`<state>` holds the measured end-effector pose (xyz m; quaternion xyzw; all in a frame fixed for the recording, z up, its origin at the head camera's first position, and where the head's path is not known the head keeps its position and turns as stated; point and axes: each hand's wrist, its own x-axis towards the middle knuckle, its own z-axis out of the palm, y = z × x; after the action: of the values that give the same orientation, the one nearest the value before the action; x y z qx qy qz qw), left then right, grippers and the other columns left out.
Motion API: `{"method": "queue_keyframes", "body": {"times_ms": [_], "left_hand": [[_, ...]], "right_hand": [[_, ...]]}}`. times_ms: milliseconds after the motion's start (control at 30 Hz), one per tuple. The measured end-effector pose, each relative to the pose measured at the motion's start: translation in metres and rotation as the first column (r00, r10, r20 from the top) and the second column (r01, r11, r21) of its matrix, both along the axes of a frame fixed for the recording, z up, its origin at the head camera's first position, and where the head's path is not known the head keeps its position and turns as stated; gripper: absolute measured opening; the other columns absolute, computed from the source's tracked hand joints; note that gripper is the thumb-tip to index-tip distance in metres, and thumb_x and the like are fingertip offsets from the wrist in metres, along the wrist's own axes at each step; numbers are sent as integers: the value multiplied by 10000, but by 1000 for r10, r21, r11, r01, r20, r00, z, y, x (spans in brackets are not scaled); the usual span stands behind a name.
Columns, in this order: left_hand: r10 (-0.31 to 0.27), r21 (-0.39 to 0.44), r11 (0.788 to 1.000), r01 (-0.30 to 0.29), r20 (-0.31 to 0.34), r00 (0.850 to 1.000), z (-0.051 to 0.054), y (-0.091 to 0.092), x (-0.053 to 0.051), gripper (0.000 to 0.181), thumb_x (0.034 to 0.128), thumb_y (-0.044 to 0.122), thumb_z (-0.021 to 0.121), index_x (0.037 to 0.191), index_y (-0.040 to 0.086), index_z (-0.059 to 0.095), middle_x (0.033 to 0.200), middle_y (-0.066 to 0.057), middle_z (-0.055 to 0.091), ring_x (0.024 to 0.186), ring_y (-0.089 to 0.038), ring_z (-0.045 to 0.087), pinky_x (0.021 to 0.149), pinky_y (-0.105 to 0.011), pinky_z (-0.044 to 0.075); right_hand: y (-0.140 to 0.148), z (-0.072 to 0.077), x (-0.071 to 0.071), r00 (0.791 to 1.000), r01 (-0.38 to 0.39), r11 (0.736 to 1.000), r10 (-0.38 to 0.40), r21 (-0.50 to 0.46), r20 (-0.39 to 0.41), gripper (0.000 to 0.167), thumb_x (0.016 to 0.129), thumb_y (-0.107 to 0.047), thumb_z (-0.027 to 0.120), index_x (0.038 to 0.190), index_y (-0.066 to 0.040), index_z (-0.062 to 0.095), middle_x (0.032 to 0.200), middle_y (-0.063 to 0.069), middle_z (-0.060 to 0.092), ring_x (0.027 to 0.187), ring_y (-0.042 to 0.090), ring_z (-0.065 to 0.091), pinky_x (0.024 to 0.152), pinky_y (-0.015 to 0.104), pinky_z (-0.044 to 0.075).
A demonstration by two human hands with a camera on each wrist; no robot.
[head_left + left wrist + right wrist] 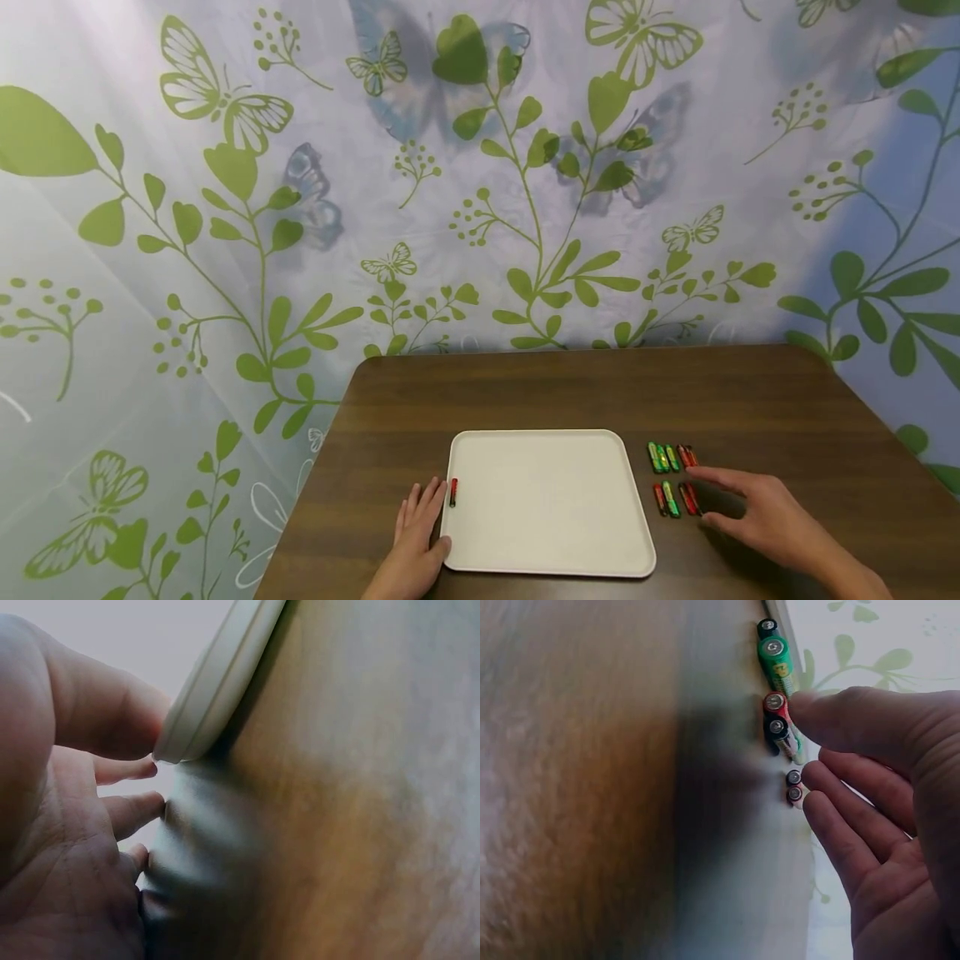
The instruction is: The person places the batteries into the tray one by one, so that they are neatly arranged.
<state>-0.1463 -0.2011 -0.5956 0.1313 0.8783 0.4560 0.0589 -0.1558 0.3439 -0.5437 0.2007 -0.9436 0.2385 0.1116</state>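
Note:
A white rectangular tray (pixel 551 508) lies on the table, with one red and black battery (pixel 453 492) just inside its left rim. My left hand (pixel 417 533) rests on the table along the tray's left side, fingers extended and thumb against the rim. In the left wrist view the thumb (pixel 112 705) touches the tray edge (pixel 214 686). To the tray's right, green batteries (pixel 663 457) and red and black batteries (pixel 688 497) lie in two rows. Beside them hovers my right hand (pixel 765 517), thumb and fingers apart with nothing between them. Its fingertips are close to the red pairs; contact is unclear.
The dark brown wooden table (pixel 585 383) extends behind and to both sides of the tray. A cloth backdrop (pixel 480 208) with green leaves and butterflies hangs beyond the table's far edge.

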Motion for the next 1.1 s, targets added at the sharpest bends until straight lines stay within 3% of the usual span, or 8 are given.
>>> {"method": "queue_keyframes", "body": {"times_ms": [200, 367, 467, 600, 833, 967, 1100], "left_hand": [[2, 34, 999, -2, 15, 1000, 2, 0, 1, 793, 985, 32, 607, 1720, 51, 310, 1808, -257, 199, 1677, -524, -67, 1158, -169, -265], [-26, 89, 996, 28, -32, 999, 8, 2, 5, 822, 959, 12, 616, 1721, 42, 308, 1776, -349, 184, 1623, -632, -75, 1214, -288, -290], [-20, 74, 997, 23, -41, 999, 7, 2, 5, 822, 956, 10, 620, 1718, 41, 313, 1774, -342, 203, 1631, -624, -58, 1204, -242, -289], [8, 16, 1000, -7, -21, 1000, 2, 0, 3, 805, 971, 25, 623, 1717, 56, 322, 1796, -263, 235, 1674, -540, -25, 1119, -83, -241], [13, 4, 1000, -13, -39, 999, -1, 1, 3, 785, 976, 35, 628, 1705, 49, 337, 1792, -259, 252, 1675, -542, -10, 1126, -81, -236], [6, 11, 1000, -6, -35, 999, -1, 1, 3, 781, 979, 32, 622, 1705, 45, 335, 1791, -264, 249, 1675, -543, -19, 1123, -77, -237], [2, 15, 1000, -2, -22, 1000, 0, 1, 3, 780, 981, 36, 621, 1705, 36, 330, 1792, -269, 241, 1676, -541, -29, 1108, -70, -240]], "right_hand": [[-2, 0, -4, 1000, -14, 1000, 14, 5, 0, 640, 721, -245, 1019, 1317, -256, 784, 1250, -23, 822, 1091, 32, 745, 806, 310, 637], [-4, -3, -4, 999, 0, 1000, -1, 12, 48, 609, 731, -221, 1006, 1299, -274, 791, 1246, 4, 826, 1046, 45, 759, 806, 308, 633], [-4, -5, -3, 998, 14, 1000, -15, 13, 66, 595, 733, -217, 1004, 1287, -271, 796, 1231, 10, 830, 1018, 45, 762, 798, 313, 633], [-5, -6, -4, 998, 6, 1000, -6, -1, 63, 616, 731, -207, 1005, 1306, -266, 790, 1223, 7, 832, 1030, 32, 755, 790, 305, 631], [-5, -8, -4, 999, -10, 1000, 10, -3, 34, 609, 731, -193, 1002, 1298, -270, 795, 1193, 11, 839, 1007, 36, 763, 775, 304, 630], [-3, -7, -3, 998, 17, 1000, -18, 21, 67, 592, 730, -203, 1005, 1279, -290, 800, 1194, -6, 836, 1000, 71, 777, 775, 321, 636], [-2, -4, -2, 998, 35, 999, -36, 34, 45, 578, 713, -201, 1015, 1246, -296, 809, 1164, -44, 836, 1001, 83, 778, 764, 317, 638]]}}
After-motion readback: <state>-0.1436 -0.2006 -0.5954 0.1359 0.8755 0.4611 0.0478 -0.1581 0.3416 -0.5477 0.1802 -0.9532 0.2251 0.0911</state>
